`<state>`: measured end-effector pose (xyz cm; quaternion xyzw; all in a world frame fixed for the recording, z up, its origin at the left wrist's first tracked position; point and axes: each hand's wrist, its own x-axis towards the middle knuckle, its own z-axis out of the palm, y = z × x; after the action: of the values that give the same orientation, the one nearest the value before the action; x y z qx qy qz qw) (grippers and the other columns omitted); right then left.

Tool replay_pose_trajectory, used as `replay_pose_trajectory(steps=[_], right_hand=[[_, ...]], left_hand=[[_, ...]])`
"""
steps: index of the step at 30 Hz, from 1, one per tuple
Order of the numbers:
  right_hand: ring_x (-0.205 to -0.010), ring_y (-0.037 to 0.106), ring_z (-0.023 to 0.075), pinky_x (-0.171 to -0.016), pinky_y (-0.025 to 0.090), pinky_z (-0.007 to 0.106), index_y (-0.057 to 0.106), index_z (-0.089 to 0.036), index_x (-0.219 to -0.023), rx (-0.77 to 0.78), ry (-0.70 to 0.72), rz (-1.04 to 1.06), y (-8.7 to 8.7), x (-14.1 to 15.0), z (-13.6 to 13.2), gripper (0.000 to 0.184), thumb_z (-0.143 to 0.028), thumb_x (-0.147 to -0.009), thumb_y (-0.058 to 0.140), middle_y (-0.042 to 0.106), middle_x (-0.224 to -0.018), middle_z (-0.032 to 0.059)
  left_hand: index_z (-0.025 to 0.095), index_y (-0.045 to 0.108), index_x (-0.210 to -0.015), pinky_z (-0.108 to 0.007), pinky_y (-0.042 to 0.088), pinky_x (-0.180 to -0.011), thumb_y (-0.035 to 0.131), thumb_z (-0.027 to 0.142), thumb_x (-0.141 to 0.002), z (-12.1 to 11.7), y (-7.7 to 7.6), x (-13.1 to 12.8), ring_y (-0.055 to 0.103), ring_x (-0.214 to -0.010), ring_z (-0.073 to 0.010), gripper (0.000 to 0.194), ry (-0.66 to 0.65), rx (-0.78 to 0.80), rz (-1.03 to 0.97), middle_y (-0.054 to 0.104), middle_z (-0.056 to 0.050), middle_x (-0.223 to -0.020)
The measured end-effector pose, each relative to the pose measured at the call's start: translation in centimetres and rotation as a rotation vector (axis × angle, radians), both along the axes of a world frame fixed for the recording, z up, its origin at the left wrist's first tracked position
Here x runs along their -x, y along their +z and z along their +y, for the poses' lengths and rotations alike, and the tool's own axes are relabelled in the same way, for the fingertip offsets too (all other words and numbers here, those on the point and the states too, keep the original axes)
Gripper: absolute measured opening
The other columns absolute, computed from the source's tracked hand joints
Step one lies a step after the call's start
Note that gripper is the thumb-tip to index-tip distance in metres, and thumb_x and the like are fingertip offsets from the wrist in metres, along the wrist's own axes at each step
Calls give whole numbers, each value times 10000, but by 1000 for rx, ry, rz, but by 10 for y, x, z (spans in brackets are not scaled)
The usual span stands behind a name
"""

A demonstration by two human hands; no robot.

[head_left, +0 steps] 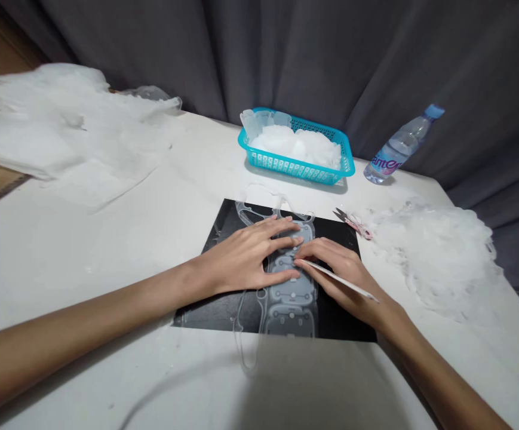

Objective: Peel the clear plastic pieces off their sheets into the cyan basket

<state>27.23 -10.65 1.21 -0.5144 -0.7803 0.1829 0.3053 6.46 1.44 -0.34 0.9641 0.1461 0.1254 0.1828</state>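
Observation:
A strip of translucent moulded sheet [291,292] with rounded panels lies lengthwise over a black mat [340,322], its thin looping edges reaching past the mat. My left hand [259,251] rests on this sheet with fingers spread, pressing it down. In my right hand [337,269] is a thin white pen-like tool [342,279], pinched between thumb and fingers. Its tip meets the sheet between the thumb and forefinger of my left hand, but the fingers partly hide that spot.
Behind the mat stands a blue basket [299,170] holding white translucent pieces. A water bottle [396,149] is to its right. Small scissors [353,224] lie by the mat's far right corner. Piles of clear film scraps sit right [447,257] and left [57,125].

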Motion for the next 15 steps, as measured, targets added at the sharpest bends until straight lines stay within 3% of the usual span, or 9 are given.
replay_pose_trajectory(steps=[4,8,11,15], right_hand=[[-1030,674,246,-917,539,391,609,-200,-1065,-46,50,-108,5,0,1,126,-186,-1074,484,720,-1082,103],[-965,686,244,-840,541,375,612,-186,-1078,7,29,-210,13,-8,-3,149,-191,-1080,463,714,-1058,110],[-899,690,207,-796,533,332,623,-206,-1055,67,1,-148,19,-16,-6,126,-228,-1080,501,709,-1005,70],[-942,698,197,-858,544,329,635,-225,-1076,96,-3,-33,20,-17,-6,116,-255,-1078,523,715,-1055,61]], left_hand=[[195,594,-1464,-519,364,-1256,601,579,-977,-1,2,0,402,-1529,-339,621,-2,-1,7,502,-111,-1606],[184,597,-1467,-514,370,-1254,599,592,-974,-1,3,0,425,-1515,-338,640,-5,-8,-6,504,-117,-1603],[194,598,-1467,-503,360,-1260,607,586,-971,0,3,0,426,-1516,-330,632,2,-9,-10,501,-110,-1605],[212,586,-1478,-502,350,-1266,613,595,-964,1,1,0,401,-1530,-332,642,8,16,-12,485,-101,-1619]])
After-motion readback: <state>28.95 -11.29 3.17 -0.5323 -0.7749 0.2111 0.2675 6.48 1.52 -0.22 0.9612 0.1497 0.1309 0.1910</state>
